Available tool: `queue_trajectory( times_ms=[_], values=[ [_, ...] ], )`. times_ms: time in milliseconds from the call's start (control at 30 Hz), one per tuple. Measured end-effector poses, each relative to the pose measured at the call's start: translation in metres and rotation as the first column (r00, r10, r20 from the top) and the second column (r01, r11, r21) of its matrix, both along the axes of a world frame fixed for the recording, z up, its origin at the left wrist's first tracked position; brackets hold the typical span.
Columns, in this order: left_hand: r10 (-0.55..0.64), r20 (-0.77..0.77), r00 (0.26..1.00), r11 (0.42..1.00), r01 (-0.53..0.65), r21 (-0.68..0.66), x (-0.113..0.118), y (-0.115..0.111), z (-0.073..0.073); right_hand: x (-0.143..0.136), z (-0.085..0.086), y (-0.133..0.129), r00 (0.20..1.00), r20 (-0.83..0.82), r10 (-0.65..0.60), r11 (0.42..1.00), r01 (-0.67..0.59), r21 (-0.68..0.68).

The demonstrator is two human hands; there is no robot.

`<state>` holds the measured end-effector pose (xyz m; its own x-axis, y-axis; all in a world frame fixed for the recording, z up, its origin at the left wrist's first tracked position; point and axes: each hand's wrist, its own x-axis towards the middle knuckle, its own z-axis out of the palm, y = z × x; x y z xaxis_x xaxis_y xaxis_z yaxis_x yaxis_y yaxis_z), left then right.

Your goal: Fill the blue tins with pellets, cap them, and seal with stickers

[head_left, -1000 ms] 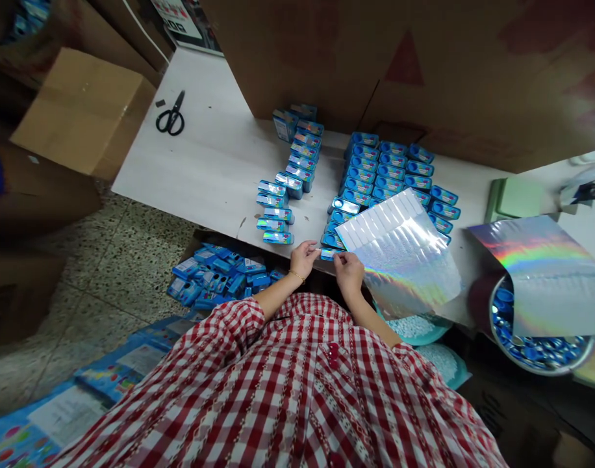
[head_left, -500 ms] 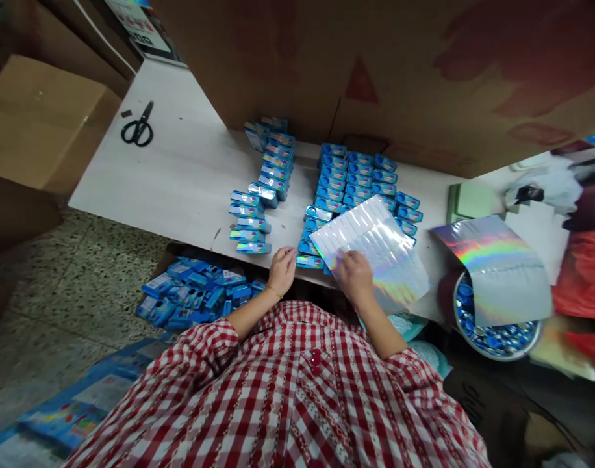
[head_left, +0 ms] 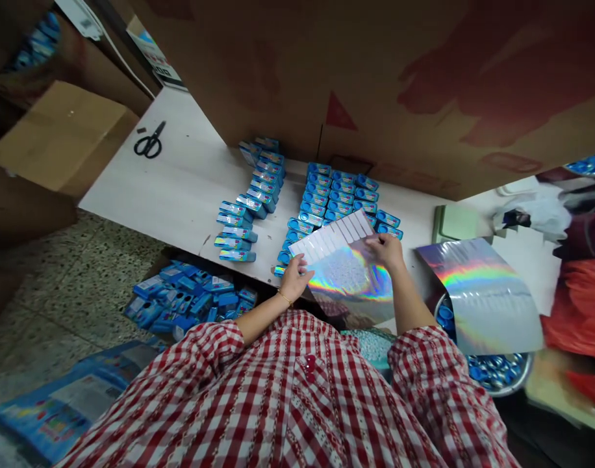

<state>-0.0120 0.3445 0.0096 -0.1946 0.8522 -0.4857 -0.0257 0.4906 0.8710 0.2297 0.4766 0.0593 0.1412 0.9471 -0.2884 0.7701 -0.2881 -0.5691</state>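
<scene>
A shiny holographic sticker sheet with a white strip-marked upper band hangs over the table's front edge between my hands. My right hand pinches its upper right edge. At its left edge is my left hand, thumb and fingers apart, touching the sheet near the corner; whether it grips it is unclear. Beyond the sheet, rows of small blue boxes with round recesses stand on the table, partly covered by it. Further left, a winding row of blue boxes stands on the same table.
Black scissors lie on the white table at left. A large carton stands behind the boxes. Blue boxes are heaped below the front edge. At right, another holographic sheet covers part of a metal bowl of blue pieces.
My right hand has moved right to the sheet's upper right edge. The sheet has swung lower and left, and my left hand has come to its left edge. The view has shifted slightly.
</scene>
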Motion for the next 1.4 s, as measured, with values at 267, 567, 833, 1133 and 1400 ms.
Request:
queue_trajectory(
  times_ms=[267, 567, 833, 1133, 1400],
  values=[
    [0.153, 0.279, 0.948, 0.966, -0.204, 0.162, -0.001, 0.025, 0.030, 0.014, 0.063, -0.018, 0.734, -0.658, -0.167, 0.986, 0.131, -0.104],
    [0.014, 0.213, 0.977, 0.928, -0.092, 0.362, -0.026, 0.060, 0.086, 0.008, 0.091, -0.049, 0.873, -0.486, -0.034, 0.952, 0.177, 0.251],
    [-0.124, -0.034, 0.992, 0.855, 0.124, 0.504, -0.060, 0.059, 0.121, 0.011, 0.113, -0.063, 0.853, -0.522, 0.002, 0.959, 0.145, 0.242],
    [0.020, -0.383, 0.923, 0.727, 0.250, 0.640, -0.074, 0.039, 0.141, 0.008, 0.152, -0.081, 0.957, -0.046, 0.285, 0.885, -0.244, 0.397],
    [-0.215, -0.503, 0.837, 0.425, 0.544, 0.724, -0.061, -0.002, 0.190, -0.090, 0.185, -0.135, 0.650, 0.397, 0.648, 0.559, -0.760, 0.331]
  ],
)
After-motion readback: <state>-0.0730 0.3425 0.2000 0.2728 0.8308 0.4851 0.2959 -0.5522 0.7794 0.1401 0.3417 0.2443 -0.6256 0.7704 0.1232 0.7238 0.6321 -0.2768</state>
